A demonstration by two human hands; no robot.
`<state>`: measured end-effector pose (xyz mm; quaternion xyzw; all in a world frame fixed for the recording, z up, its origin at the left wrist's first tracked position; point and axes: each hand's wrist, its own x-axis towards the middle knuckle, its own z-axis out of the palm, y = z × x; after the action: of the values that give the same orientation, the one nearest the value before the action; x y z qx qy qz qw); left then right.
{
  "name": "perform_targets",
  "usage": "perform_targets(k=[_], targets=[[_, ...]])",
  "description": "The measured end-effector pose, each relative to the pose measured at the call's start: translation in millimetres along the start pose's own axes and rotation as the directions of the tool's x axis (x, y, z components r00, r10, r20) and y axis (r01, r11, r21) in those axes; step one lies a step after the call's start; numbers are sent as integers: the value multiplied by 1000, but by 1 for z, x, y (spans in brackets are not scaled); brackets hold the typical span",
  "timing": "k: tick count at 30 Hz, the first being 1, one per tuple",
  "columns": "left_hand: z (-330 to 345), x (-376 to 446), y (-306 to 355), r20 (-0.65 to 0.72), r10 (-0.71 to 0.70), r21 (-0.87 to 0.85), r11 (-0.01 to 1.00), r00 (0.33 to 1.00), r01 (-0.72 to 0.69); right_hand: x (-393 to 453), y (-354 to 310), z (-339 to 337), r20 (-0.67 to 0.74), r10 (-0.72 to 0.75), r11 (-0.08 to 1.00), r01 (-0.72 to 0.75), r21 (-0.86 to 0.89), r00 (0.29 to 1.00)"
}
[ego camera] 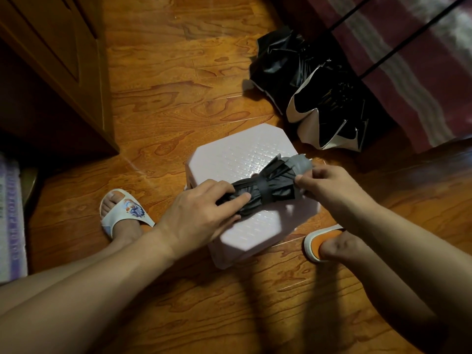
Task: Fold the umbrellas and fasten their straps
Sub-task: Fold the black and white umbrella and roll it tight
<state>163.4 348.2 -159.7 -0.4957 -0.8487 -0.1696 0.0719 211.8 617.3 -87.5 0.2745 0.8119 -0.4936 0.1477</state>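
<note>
Left hand: my grip lies over the handle end of the folded dark umbrella, fingers spread along its pleats, pressing it down on the pale plastic stool.

Right hand: narrow grip, thumb and fingertips pinching the cloth at the umbrella's flared far end.

Strap: one dark band, wrapped round the bundle's middle between my two hands. Whether its fastening is closed I cannot tell.

Risks, as I judge them: if the band is not fully pressed shut, letting go with the right hand may let the flared pleats spring loose. The umbrella lies near the stool's right edge, so a careless nudge could roll it onto the wooden floor.

Count:
- Umbrellas: one strapped on the stool; a heap of unfolded black-and-white canopy on the floor beyond, seemingly two, the number uncertain.
- Stool: one.
- Slippers: two, a white one and an orange one.
- Hands: two.
</note>
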Motion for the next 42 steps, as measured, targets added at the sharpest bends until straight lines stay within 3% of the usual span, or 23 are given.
perform_targets(k=[6, 14, 19, 22, 27, 30, 32, 36, 40, 42], targets=[[0, 3, 0, 27, -1, 0, 1000, 1000, 1, 1, -2, 16, -127, -21, 998, 13, -67, 992], [1, 4, -1, 64, 23, -31, 999, 998, -21, 5, -1, 17, -110, -51, 976, 26, -216, 993], [-3, -7, 9, 94, -108, 27, 994, 990, 106, 4, -4, 14, -127, -96, 980, 71, -188, 987], [-6, -12, 7, 48, -218, -103, 970, 975, 222, 2, -8, 11, -120, -98, 986, 80, -148, 988], [-4, -3, -8, 46, -390, -270, 882, 920, 387, -1, -7, 15, -63, -118, 949, 94, -302, 991], [-6, 0, -8, 8, -440, -392, 825, 898, 407, 0, -7, 19, -104, -94, 975, 71, -211, 990], [-5, 3, -10, -17, -468, -407, 810, 883, 422, 1, -9, 22, -133, -39, 999, 34, -39, 990], [0, 3, -12, -94, -391, -313, 885, 916, 346, -1, -7, 29, -177, 62, 971, -19, 236, 982], [0, 6, -10, -101, -428, -328, 867, 898, 376, -4, -6, 30, -174, 103, 943, -40, 332, 979], [2, 8, -9, -92, -439, -359, 852, 894, 382, -3, -9, 31, -146, 81, 954, -34, 298, 986]])
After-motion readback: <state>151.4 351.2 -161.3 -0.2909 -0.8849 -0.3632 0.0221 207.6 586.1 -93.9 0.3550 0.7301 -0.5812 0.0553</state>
